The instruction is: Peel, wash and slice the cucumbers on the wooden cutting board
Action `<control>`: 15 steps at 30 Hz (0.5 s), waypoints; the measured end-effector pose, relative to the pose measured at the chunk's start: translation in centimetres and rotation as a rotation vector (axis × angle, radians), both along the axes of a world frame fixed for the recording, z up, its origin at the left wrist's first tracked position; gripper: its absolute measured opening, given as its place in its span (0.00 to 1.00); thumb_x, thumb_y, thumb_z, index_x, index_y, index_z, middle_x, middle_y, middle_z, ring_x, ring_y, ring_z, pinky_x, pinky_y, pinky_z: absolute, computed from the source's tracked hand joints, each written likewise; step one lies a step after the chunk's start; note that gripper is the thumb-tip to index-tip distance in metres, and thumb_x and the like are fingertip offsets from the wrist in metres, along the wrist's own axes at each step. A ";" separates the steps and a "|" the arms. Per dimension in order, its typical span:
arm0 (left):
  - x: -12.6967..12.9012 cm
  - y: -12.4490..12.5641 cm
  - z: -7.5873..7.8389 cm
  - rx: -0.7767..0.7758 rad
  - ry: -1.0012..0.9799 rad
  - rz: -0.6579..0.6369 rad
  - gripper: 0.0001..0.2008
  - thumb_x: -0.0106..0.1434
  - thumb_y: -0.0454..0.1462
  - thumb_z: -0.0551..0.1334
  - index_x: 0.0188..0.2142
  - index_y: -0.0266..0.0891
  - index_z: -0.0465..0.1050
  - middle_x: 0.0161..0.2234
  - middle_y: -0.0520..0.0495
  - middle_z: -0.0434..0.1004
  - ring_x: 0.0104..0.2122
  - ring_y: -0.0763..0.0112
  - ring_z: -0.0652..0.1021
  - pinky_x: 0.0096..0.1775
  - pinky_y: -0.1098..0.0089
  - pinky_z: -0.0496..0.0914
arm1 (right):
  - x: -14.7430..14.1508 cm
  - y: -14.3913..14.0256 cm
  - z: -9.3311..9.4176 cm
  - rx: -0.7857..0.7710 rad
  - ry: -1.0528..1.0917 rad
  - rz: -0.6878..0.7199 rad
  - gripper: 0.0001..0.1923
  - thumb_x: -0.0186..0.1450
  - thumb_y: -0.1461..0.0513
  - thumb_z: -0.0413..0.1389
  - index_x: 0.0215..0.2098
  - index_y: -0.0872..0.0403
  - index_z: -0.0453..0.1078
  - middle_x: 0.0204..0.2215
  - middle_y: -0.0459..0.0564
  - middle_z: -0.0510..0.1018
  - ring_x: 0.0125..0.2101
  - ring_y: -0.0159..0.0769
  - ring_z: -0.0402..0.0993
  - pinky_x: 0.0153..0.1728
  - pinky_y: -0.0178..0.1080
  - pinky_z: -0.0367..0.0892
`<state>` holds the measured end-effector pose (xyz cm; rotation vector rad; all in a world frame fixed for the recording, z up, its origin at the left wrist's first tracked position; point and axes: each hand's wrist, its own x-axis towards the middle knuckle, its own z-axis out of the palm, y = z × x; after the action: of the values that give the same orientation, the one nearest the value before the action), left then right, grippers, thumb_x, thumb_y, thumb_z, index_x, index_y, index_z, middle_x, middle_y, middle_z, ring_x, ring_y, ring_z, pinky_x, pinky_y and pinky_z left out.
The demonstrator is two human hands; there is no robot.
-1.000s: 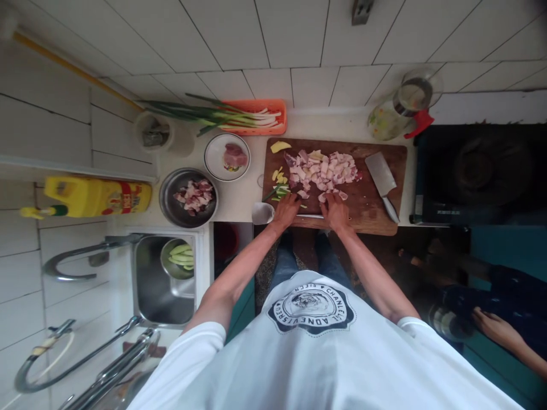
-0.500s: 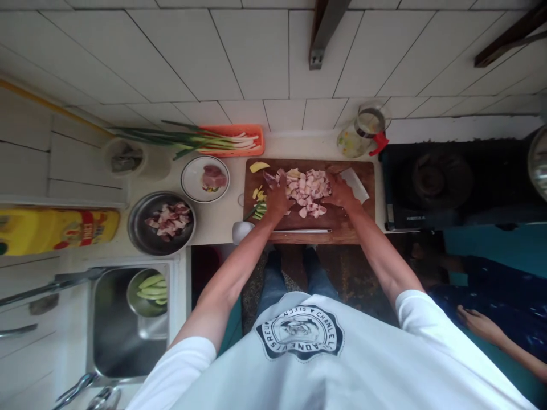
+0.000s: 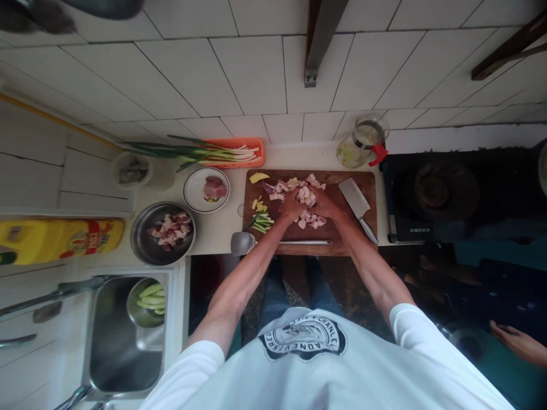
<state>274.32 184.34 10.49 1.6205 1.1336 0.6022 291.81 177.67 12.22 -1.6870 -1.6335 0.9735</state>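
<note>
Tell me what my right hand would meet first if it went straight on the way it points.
The chopped meat cupped between your right hand and left hand, directly ahead of its fingers. Depth is unclear, so how far they reach into the pieces is hard to tell.

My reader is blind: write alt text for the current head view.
A person's left hand and right hand cup chopped meat between them over a board, with a cleaver to the right and cut greens to the left. Farther left, a bowl with more meat stands near a sink.
</note>
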 end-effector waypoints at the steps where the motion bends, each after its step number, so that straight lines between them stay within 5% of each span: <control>1: 0.1 -0.1 0.1 -0.018 -0.044 -0.001 0.38 0.49 0.27 0.70 0.62 0.43 0.77 0.55 0.43 0.80 0.55 0.53 0.79 0.63 0.49 0.74 | -0.1 0.2 -0.1 0.021 0.036 -0.002 0.54 0.53 0.62 0.71 0.76 0.50 0.60 0.69 0.60 0.71 0.66 0.58 0.70 0.69 0.60 0.64; 7: 0.4 -1.0 1.5 -0.101 -0.169 0.004 0.37 0.53 0.28 0.65 0.64 0.41 0.75 0.56 0.42 0.82 0.53 0.59 0.82 0.59 0.54 0.77 | -1.4 0.3 1.5 0.060 0.047 -0.030 0.51 0.54 0.64 0.65 0.76 0.50 0.62 0.68 0.56 0.74 0.64 0.50 0.74 0.66 0.55 0.69; 15: -0.4 -2.2 4.4 -0.005 -0.210 0.033 0.32 0.55 0.27 0.66 0.60 0.41 0.77 0.57 0.41 0.80 0.57 0.56 0.79 0.64 0.52 0.71 | -3.0 -1.7 4.6 0.015 -0.131 -0.151 0.46 0.58 0.63 0.63 0.75 0.46 0.61 0.66 0.54 0.76 0.61 0.50 0.76 0.58 0.57 0.75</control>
<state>273.90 182.15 14.87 1.4983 1.0070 0.7714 288.85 176.01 16.86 -1.8679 -1.5649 0.7903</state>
